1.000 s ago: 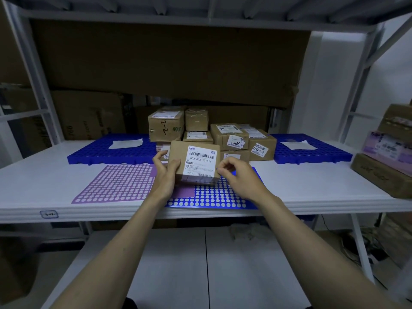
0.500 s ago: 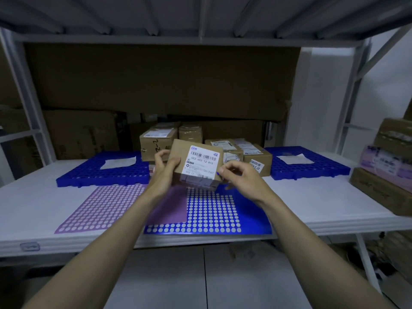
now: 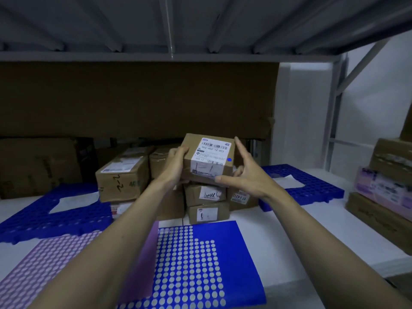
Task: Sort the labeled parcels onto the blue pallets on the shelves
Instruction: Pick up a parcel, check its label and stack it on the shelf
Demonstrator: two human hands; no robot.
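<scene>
I hold a small brown parcel (image 3: pixel 209 157) raised above the pile of parcels (image 3: pixel 122 181) at the back of the white shelf. Its white barcode label faces me and carries a blue dot sticker (image 3: pixel 229 159). My left hand (image 3: pixel 176 163) grips the parcel's left side with curled fingers. My right hand (image 3: pixel 247 175) lies against its right side, fingers spread and mostly straight, thumb at the lower front edge. One blue pallet (image 3: pixel 44 219) lies to the left and another blue pallet (image 3: pixel 316 192) to the right, each with a white paper on it.
A blue sheet of dot stickers (image 3: pixel 200 264) and a purple sheet of dot stickers (image 3: pixel 44 264) lie at the shelf's front edge. Stacked cartons (image 3: pixel 383 197) stand at the far right. Large cardboard boxes (image 3: pixel 38 166) line the back, under a low upper shelf.
The parcel has been lifted higher and further back, over the pile. A blue dot now shows on its label. My right hand went from pinched fingertips to spread fingers beside the parcel.
</scene>
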